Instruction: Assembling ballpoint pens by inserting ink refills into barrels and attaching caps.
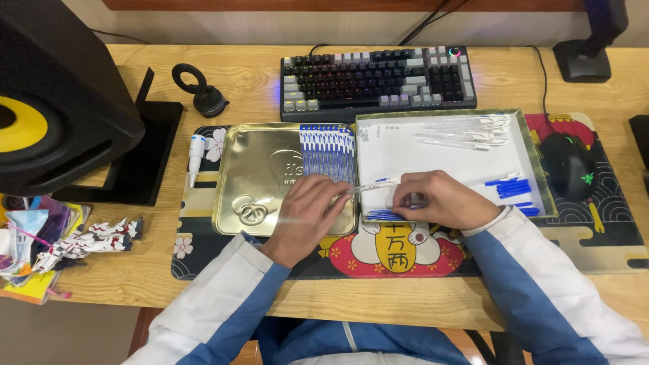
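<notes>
At the near edge of the desk (405,304), two sleeves in white and blue are reaching forward over a desk mat (419,260) printed with a cat figure. Left hand (305,216) is resting over the near right corner of a gold tin lid (253,179), fingers curled and pinching one end of a clear pen (368,186) with a blue cap. Right hand (433,199) is sitting over the near left part of a white-lined tray (405,145), fingertips pressed together on the other end of the same pen. Pen is lying roughly level between both hands, right above the seam where lid and tray are meeting.

Row of blue-and-white pens (328,154) is lining the lid's right side, packed side by side. Loose blue caps (512,188) are lying at the tray's right side; clear pen barrels (466,132) are piling at its far right corner. More blue pieces are showing under the right hand, too hidden to identify.

Black mouse (568,165) is sitting just right of the tray. Small white tube (196,154) is lying left of the lid. Keyboard (378,81) is glowing along the far edge. Black speaker (61,101) is standing at the far left corner.
</notes>
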